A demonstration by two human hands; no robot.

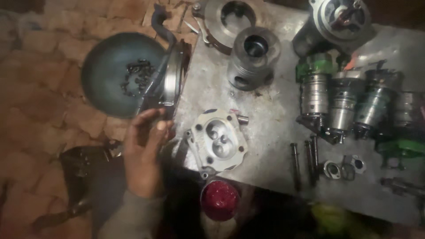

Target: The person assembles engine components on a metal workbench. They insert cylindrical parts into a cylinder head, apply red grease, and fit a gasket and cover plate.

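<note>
Left hand at the ring, sheet edge.

Dark bowl point(115, 73) with chain bits sat far left on the stone floor. Left hand point(144, 152) reached up, fingers loosely curled, touching the metal ring point(173, 75); grip unclear. Ring stood on edge, long axis running up-down, leaning at the steel sheet's point(265, 128) left edge. Cylinder head point(218, 140) lay just right, face up. Red cap point(220, 200) below. Right hand out of view.

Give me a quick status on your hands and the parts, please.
Left hand open, fingertips at grey round metal cover. Right hand unseen. Silver cylinder head beside it, untouched.
</note>
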